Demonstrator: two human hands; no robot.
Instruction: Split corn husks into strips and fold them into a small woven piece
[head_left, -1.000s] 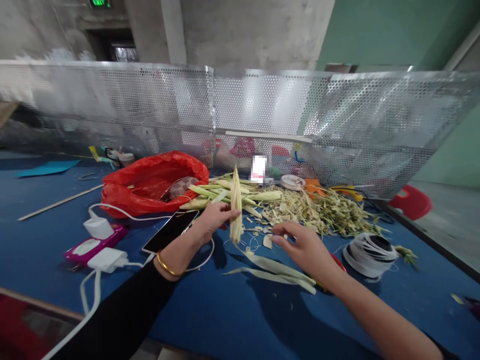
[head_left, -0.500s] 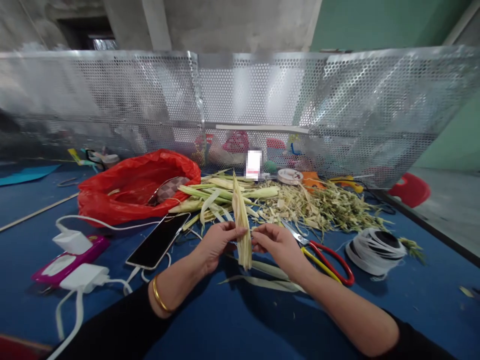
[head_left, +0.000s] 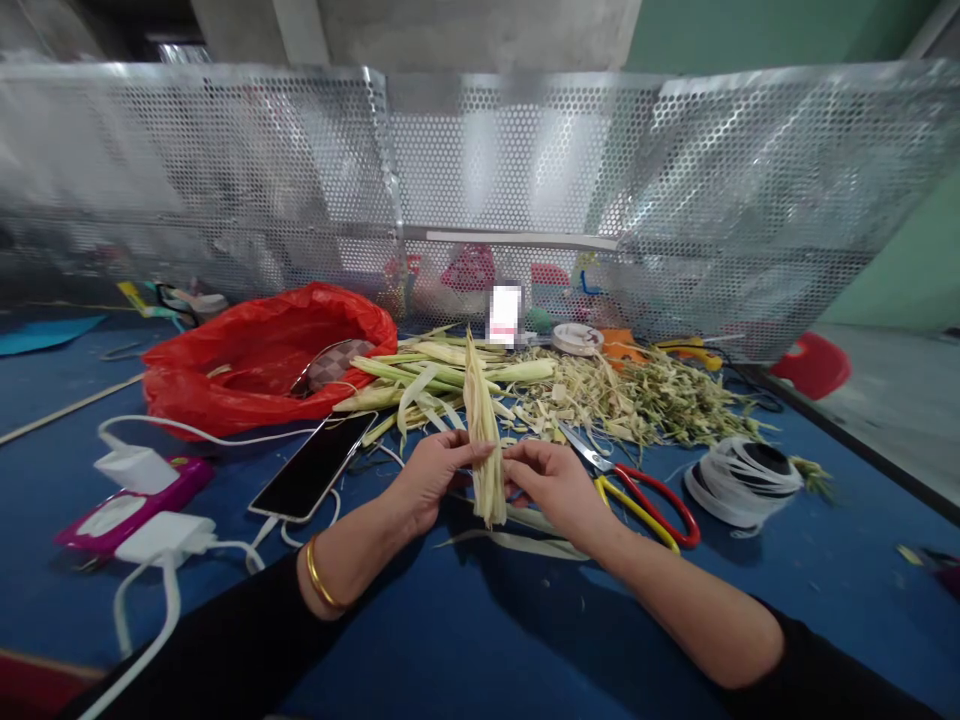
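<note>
A pale, dried corn husk bundle [head_left: 482, 405] stands nearly upright in front of me, its pointed end up and its cut, frayed end down. My left hand [head_left: 429, 480] is closed on it at mid-height, thumb across the front and fingers behind. At the husk's right edge, my right hand [head_left: 555, 488] has thumb and forefinger pinched together; its other fingertips are partly hidden behind the husk. Loose husk strips [head_left: 525, 543] lie on the table beneath my hands. Red-and-yellow-handled scissors [head_left: 651, 500] rest just right of my right hand.
Behind the hands lie husk leaves [head_left: 450, 370] and a heap of dry scraps [head_left: 645, 400]. A red plastic bag [head_left: 199, 385], a phone [head_left: 315, 470] and a purple power strip [head_left: 135, 510] are at left. A spool of white string [head_left: 739, 487] stands at right, before a perforated metal screen [head_left: 510, 160].
The view has tilted slightly downward, so the table things sit higher in the picture. Both hands keep nearly the same hold on the husk.
</note>
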